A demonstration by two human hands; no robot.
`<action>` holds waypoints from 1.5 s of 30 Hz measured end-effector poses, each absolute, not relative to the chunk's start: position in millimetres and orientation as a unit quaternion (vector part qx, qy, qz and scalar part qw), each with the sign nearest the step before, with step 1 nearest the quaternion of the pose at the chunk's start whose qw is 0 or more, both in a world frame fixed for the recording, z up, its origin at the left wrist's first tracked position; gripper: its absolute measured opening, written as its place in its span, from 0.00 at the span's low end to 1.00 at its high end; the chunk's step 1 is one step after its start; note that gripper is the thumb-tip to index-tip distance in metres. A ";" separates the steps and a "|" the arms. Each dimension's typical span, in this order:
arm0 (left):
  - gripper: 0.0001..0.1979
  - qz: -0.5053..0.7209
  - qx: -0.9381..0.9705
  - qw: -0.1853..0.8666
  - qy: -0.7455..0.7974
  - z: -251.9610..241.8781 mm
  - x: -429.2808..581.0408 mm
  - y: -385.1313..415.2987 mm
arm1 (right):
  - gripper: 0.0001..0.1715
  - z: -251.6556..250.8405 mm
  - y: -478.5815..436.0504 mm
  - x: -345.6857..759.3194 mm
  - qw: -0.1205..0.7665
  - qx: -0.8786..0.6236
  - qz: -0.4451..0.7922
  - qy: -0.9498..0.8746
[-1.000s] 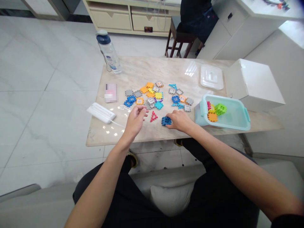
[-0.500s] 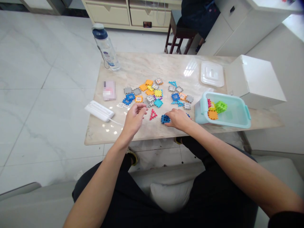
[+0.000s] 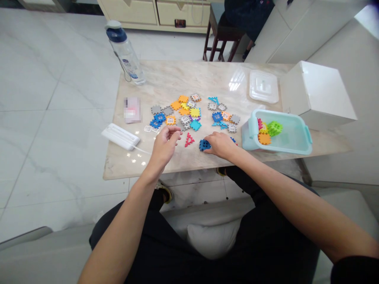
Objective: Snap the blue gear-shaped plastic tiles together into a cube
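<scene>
My right hand (image 3: 220, 145) grips a dark blue interlocking building tile (image 3: 204, 145) with a grid window, at the near side of the table. Its fingertips lie over the tile's right part and hide it. My left hand (image 3: 165, 142) hovers left of a red triangular frame piece (image 3: 189, 139), fingers loosely curled and apart, with nothing visible in it. Beyond the hands lie mixed tiles: an orange tile (image 3: 183, 99), a yellow tile (image 3: 194, 112), a turquoise tile (image 3: 196, 125) and blue tiles (image 3: 159, 117). A second group, with a blue tile (image 3: 217, 116), lies to the right.
A light blue tub (image 3: 296, 149) with several tiles stands at the right, beside a white box (image 3: 321, 86) and a clear lid (image 3: 263, 86). A water bottle (image 3: 127, 57), a pinkish packet (image 3: 132, 109) and a white power strip (image 3: 121, 137) are at the left.
The camera view has shifted slightly. My right hand stays on the dark blue tile, and my left hand keeps nearly the same pose beside the red triangle.
</scene>
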State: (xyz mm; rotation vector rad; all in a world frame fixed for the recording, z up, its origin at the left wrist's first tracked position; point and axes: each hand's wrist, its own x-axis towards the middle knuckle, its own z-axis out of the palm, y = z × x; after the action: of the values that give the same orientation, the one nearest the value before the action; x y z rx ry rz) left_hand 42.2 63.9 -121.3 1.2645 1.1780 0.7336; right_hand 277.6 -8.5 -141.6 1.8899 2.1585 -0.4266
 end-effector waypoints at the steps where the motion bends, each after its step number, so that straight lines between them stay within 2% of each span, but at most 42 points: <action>1: 0.13 0.316 0.543 0.591 0.506 -121.3 42.1 63.9 | 0.23 -141.2 -8.7 277.6 0.120 0.647 -0.147 0.738; 10: 0.12 0.318 0.539 0.594 0.506 -121.3 42.4 64.3 | 0.20 -137.8 -11.1 277.7 0.120 0.638 -0.150 0.745; 38: 0.12 0.310 0.543 0.592 0.508 -119.7 45.1 61.8 | 0.20 -161.5 -12.6 272.5 0.089 0.652 -0.166 0.734; 45: 0.12 0.307 0.543 0.593 0.510 -120.4 45.6 61.6 | 0.16 -160.9 -13.6 269.3 0.077 0.651 -0.177 0.735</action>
State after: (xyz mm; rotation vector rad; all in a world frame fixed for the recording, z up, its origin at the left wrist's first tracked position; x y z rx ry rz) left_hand 45.6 61.6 -120.4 1.2629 1.1851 0.7135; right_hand 269.3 -13.6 -160.9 1.9496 2.2014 -0.5291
